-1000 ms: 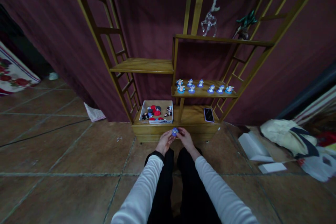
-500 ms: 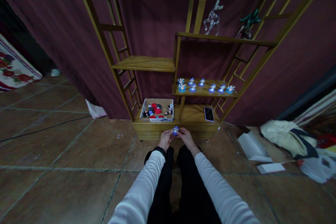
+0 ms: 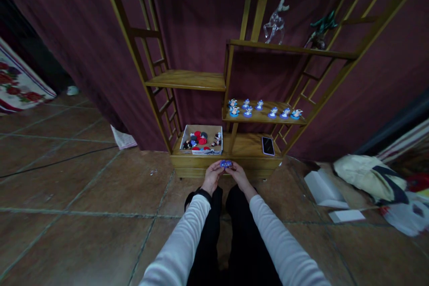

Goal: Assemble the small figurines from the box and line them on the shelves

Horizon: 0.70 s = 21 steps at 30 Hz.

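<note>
In the head camera's view, a maroon cloth curtain [image 3: 197, 18] hangs behind an open wooden shelf unit [image 3: 191, 161] standing on a brown tiled floor [image 3: 110, 237] with pale grout lines. In front of the unit's base, the person's left hand [image 3: 212, 177] and right hand [image 3: 240, 174] meet at a small purple-and-blue figurine [image 3: 226, 164], its ends pinched in the fingertips of both, so each hand is closed on it; its finer features are too small to tell. A black band [image 3: 203, 194] circles the left wrist. Beyond the hands, on the unit's bottom level, an open-topped cardboard box [image 3: 201, 152] with a pale rim holds red, black and blue figures [image 3: 201, 140]; to its right, past an upright post, lies a dark-screened rectangular device [image 3: 268, 146] with a pale edge. On the right-hand shelf above stand eight small blue, purple and white figurines [image 3: 259, 105], and higher up a clear glass deer [image 3: 275, 27] and a dark green-and-brown ornament [image 3: 320, 32]. On the floor at right, a white open carton [image 3: 325, 190] and a flat white box [image 3: 346, 215] lie near a cream-and-navy cloth bundle [image 3: 370, 176].
</note>
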Tool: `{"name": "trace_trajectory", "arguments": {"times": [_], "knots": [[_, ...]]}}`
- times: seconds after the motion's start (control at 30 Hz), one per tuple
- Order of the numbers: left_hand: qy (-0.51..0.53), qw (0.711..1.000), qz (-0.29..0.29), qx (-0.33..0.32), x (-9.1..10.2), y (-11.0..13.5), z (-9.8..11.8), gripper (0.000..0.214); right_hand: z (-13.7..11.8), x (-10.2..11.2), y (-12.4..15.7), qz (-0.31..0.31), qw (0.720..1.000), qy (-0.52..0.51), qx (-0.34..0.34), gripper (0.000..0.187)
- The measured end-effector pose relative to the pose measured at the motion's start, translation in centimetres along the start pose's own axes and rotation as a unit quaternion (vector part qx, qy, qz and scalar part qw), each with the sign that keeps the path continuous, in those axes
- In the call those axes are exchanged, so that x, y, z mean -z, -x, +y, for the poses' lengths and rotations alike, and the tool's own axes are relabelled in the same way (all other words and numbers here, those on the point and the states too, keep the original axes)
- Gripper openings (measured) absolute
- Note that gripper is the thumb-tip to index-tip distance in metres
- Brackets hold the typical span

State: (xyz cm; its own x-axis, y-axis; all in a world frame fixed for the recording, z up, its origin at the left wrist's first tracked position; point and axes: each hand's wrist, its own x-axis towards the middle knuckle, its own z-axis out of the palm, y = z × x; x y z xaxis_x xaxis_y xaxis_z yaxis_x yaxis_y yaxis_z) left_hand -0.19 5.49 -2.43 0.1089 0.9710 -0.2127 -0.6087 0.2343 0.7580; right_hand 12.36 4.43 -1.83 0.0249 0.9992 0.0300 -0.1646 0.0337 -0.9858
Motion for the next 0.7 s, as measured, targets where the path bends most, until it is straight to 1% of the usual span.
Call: {"name": "trace_trajectory", "arguments": {"times": [0.13,0.27,0.4,0.47,0.7], "knots": [[-0.011,0.999,0.021,-0.043,0.03,-0.22,-0.35,0.035,-0.13,0.09,0.21,0.000,1.000,0.009,0.012,0.042],[-0.012,0.998,0.029,-0.047,0.07,-0.29,-0.55,0.033,0.03,0.16,0.26,0.007,0.999,0.032,0.024,0.043],[-0.014,0.997,0.040,-0.060,-0.05,-0.22,-0.57,0.032,0.19,0.19,0.25,0.049,0.994,0.083,0.046,0.043],[-0.018,0.996,0.046,-0.069,-0.13,-0.19,-0.59,0.032,0.23,0.16,0.29,0.058,0.992,0.098,0.052,0.042],[-0.034,0.994,0.061,-0.087,-0.25,-0.02,-0.77,0.031,0.41,-0.18,0.46,0.073,0.989,0.100,0.078,0.038]]}}
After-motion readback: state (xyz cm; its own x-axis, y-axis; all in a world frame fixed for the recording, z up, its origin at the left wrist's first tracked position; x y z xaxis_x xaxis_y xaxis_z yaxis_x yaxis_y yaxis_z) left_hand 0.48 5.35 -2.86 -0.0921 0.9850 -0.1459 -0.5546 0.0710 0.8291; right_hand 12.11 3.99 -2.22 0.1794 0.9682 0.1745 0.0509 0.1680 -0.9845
